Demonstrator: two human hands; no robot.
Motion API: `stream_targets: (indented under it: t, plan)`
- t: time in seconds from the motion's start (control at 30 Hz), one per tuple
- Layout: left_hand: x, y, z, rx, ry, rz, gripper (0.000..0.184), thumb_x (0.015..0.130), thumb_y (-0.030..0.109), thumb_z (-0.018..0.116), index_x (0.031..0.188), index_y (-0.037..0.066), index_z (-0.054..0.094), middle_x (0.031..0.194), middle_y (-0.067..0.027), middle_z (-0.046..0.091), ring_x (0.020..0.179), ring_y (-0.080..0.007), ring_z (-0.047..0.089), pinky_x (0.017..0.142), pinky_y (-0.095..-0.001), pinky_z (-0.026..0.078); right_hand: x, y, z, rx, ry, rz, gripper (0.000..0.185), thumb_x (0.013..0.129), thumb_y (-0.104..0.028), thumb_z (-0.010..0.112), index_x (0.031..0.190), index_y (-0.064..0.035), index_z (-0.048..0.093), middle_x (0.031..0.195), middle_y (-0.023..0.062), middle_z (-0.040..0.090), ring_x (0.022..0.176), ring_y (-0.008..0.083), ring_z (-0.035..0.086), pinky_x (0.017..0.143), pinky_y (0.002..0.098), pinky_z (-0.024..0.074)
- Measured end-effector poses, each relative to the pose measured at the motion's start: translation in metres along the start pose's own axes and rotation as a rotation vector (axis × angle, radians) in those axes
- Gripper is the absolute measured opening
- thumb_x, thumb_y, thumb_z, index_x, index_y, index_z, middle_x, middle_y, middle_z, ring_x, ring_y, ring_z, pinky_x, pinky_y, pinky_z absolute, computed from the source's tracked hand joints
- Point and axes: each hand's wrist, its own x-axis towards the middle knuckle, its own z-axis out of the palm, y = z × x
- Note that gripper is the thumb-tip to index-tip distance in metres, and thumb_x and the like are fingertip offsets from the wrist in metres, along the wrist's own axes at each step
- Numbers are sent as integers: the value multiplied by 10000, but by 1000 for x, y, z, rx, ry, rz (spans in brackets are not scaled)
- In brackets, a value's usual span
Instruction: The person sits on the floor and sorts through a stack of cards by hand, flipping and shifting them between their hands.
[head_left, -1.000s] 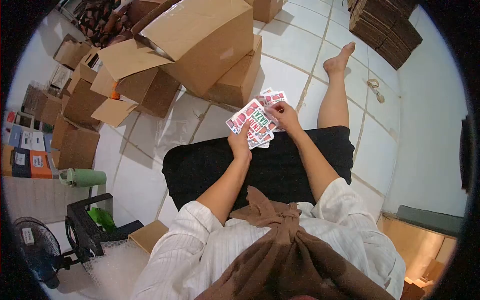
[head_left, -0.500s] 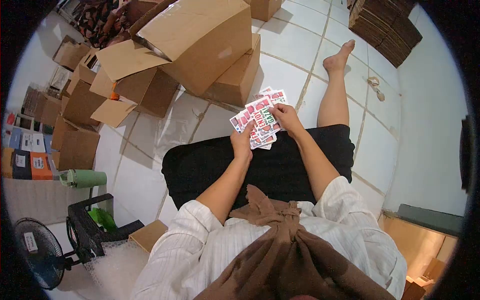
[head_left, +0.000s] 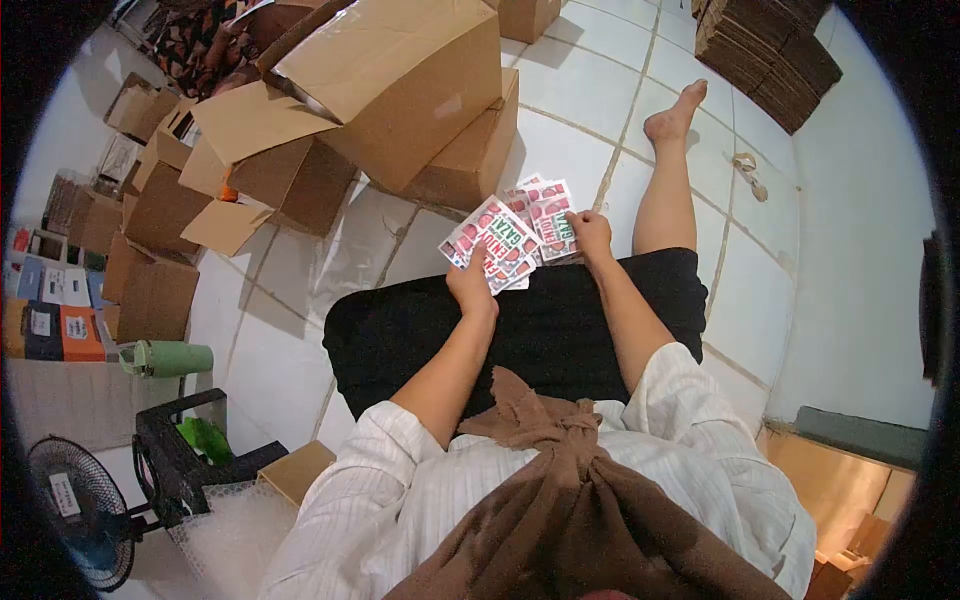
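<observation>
Printed cards [head_left: 492, 238] in white, red and green are fanned out in my left hand [head_left: 470, 282], its thumb lying on top of them. My right hand [head_left: 592, 234] pinches the right edge of another printed card [head_left: 551, 222], which overlaps the fan or lies close beside it. More cards show behind these two groups, partly covered. Everything is held above the far edge of the black cloth [head_left: 420, 330] over my lap. The underside of the cards, with the fingers beneath, is hidden.
Cardboard boxes [head_left: 400, 80] stand on the tiled floor at the upper left. Flattened cardboard [head_left: 765, 60] is stacked at the upper right. A green tumbler [head_left: 172, 358], a black fan [head_left: 85, 510] and bubble wrap [head_left: 235, 530] are at the left. My bare foot [head_left: 676, 115] rests on the tiles.
My left hand has moved slightly left with its fan of cards. My right hand has shifted right with a card at its fingertips, so the two groups are further apart.
</observation>
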Motion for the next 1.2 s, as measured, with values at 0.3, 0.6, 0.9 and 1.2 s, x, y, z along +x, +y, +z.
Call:
stream_targets:
  t: [0.3,0.6,0.9,1.2]
  plan:
    - [0,-5,-2,11,-223,-16,309,776,49,613,1048,-55,509,962,-119,589,804,-169,594,691,-283,494,-23,-33,13,79,-325,-277,306,705,-307,685,775,-14,633,660,94,580,654,182,560,610,310,445]
    - [6,-11,-3,60,-152,2,274,777,64,618,1014,-47,535,924,-102,603,772,-150,595,658,-267,480,-6,-15,5,324,-219,-6,250,763,-221,618,693,19,611,572,55,557,510,127,491,488,278,395]
    - [3,-1,-3,-57,-73,-4,299,799,40,589,1066,-64,502,975,-114,583,804,-163,592,671,-274,495,7,8,-1,-172,-107,-29,289,714,-292,642,713,-4,626,608,145,590,578,294,574,592,389,457]
    - [7,-9,-5,-115,-217,-9,343,772,31,605,1084,-47,486,992,-111,578,823,-179,593,700,-291,504,-44,-46,16,-210,-319,-363,425,660,-367,720,752,7,541,655,92,571,572,197,566,537,318,448]
